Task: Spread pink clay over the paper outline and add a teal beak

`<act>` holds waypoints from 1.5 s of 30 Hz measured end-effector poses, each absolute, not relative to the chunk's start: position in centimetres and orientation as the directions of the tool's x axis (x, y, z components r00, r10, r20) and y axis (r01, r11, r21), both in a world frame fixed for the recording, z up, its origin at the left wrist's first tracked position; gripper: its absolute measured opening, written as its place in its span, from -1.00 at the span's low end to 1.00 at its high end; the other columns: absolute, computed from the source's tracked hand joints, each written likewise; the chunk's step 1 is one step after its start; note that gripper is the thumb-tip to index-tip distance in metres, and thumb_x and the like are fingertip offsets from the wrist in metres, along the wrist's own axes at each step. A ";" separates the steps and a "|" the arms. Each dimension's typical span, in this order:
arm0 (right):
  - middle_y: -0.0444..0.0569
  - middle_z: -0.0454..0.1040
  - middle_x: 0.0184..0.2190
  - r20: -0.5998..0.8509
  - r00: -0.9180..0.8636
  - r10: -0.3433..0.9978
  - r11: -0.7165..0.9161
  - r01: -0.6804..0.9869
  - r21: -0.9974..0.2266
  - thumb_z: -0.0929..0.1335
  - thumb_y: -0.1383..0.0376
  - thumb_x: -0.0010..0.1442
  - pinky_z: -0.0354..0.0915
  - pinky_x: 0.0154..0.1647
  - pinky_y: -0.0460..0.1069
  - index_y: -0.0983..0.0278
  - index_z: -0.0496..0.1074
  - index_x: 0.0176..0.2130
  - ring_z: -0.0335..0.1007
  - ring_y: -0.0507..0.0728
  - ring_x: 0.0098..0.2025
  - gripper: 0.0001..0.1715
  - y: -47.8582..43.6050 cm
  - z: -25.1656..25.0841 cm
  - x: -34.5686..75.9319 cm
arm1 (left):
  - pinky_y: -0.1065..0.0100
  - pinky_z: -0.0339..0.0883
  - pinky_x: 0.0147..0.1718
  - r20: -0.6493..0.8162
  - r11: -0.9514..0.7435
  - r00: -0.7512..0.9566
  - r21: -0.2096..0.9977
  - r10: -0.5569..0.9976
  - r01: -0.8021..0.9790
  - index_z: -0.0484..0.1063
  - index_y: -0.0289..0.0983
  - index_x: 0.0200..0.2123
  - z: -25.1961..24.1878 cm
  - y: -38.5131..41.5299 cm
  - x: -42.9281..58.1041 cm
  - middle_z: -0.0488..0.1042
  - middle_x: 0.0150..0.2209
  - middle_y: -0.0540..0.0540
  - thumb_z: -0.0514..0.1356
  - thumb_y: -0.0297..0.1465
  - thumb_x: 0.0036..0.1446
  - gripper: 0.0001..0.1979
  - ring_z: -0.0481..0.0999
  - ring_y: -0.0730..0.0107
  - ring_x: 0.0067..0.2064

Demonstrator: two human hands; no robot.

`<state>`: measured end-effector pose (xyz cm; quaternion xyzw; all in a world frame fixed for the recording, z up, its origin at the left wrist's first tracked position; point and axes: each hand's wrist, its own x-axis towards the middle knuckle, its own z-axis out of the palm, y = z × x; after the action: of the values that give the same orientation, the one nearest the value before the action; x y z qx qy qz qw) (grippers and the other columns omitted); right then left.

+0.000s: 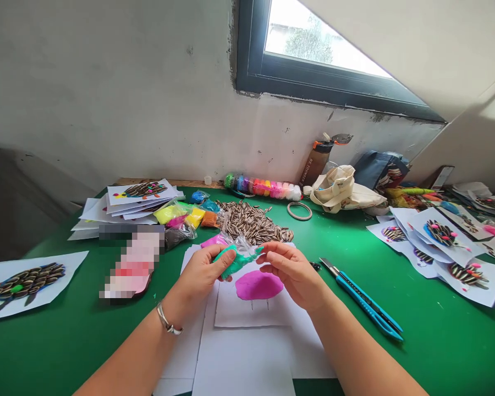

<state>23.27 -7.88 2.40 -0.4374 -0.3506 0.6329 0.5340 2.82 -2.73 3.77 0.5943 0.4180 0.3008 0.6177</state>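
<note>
Where the two hands meet, over the white paper (pixel 231 314): a green clay packet (pixel 236 267) is held up near the middle of the view, clear plastic bunched at its far edge. Clock directions run from this packet, with 12 toward the wall.
Left hand (pixel 205 269): closed on the packet from the 8 o'clock side, thumb on top, other fingers curled beneath. A metal bracelet (pixel 169 320) circles the wrist.
Right hand (pixel 291 269): at 3 o'clock, fingers loosely curled and partly open, thumb and forefinger almost together at the packet's tip; whether they pinch it, I cannot tell.
Packet's long axis: slants from 8 to 2 o'clock, narrowing to a tip that points at the right fingertips. The right hand is nearer that tip; the left has the thicker end.
Magenta patch (pixel 259 285): flat on the paper at 4 o'clock, below the hands, short drawn lines at its near edge.
Sunflower seeds (pixel 251 223): heaped at 1 o'clock on the green table (pixel 346 363).
Yellow clay bag (pixel 194 216): between 10 and 11, among other colours.
Blue cutter (pixel 369 302): between 3 and 4, beyond the right hand.
Seed picture (pixel 31 286): far off at 9.
</note>
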 end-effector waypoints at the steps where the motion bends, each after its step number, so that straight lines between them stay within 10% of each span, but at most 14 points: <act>1: -0.07 0.52 -0.32 -0.187 -0.058 0.981 -0.195 -0.362 -0.912 0.54 0.13 -0.01 0.26 -0.13 0.00 0.21 0.56 -0.23 0.41 0.10 -0.19 -0.67 -7.9 2.3 23.3 | 0.36 0.35 -0.41 -0.159 0.112 0.472 0.986 0.867 0.125 0.40 -0.29 -0.42 3.8 -2.7 2.8 0.33 -0.45 0.01 0.24 0.01 0.07 -0.56 0.34 0.43 -0.42; 20: -0.07 0.50 -0.17 -0.237 -0.049 0.970 -0.228 -0.512 -0.828 0.54 0.15 0.01 0.32 -0.20 -0.03 0.24 0.52 -0.29 0.41 0.05 -0.23 -0.70 -7.7 2.3 23.7 | 0.39 0.20 -0.45 -0.116 0.032 0.539 0.986 0.834 0.161 0.38 -0.29 -0.42 3.3 -2.6 2.9 0.33 -0.50 0.02 0.20 -0.03 0.14 -0.59 0.30 0.45 -0.46; 45: -0.18 0.46 -0.47 -0.266 -0.116 0.957 -0.290 -0.432 -0.854 0.56 0.28 -0.07 0.20 -0.35 -0.09 0.25 0.43 -0.20 0.36 -0.01 -0.47 -0.58 -7.8 1.5 22.3 | 0.41 0.18 -0.45 -0.122 0.084 0.635 0.992 0.763 0.090 0.43 -0.33 -0.35 3.0 -2.9 2.9 0.34 -0.46 0.00 0.22 -0.08 0.16 -0.62 0.27 0.47 -0.44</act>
<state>22.29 -7.77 1.54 -0.4262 -0.3078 0.6808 0.5100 2.92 -2.91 3.04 0.6258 0.3409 0.2579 0.6525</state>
